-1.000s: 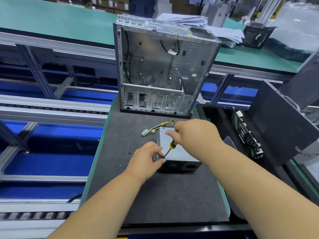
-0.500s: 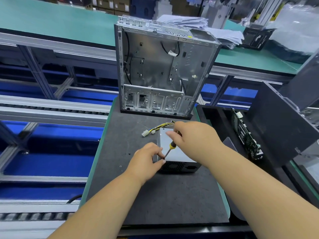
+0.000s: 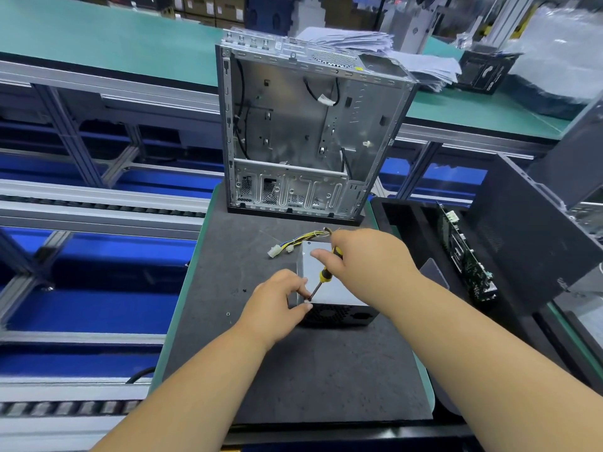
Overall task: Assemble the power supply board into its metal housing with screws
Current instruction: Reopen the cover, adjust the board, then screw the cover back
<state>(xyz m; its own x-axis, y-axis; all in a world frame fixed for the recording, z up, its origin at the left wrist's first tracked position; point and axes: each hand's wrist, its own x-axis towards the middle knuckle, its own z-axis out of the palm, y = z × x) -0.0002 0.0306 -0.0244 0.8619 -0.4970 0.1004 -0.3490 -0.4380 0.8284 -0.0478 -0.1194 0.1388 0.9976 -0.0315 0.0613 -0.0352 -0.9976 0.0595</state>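
1. Change against the two preceding views: almost none; screwdriver (image 3: 323, 278) tip kept at the same near-left corner of the power supply housing (image 3: 329, 282), hands barely shifted. Read as a screw still being driven or started there, not yet finished (screw itself too small to make out).
2. Right hand (image 3: 365, 259): fingers curled round the yellow-and-black handle, shaft slanted down and to the left.
3. Left hand (image 3: 277, 308): fingers pinched at the corner beside the tip, apparently steadying screw or housing.
4. Housing: grey metal box, flat top, black perforated fan face toward the viewer, lying on the dark mat of the worktop (image 3: 326, 380); yellow-and-black cable bundle (image 3: 300, 241) trailing from its far end to white connectors.
5. Behind it, well apart: open computer chassis (image 3: 303, 132), upright.
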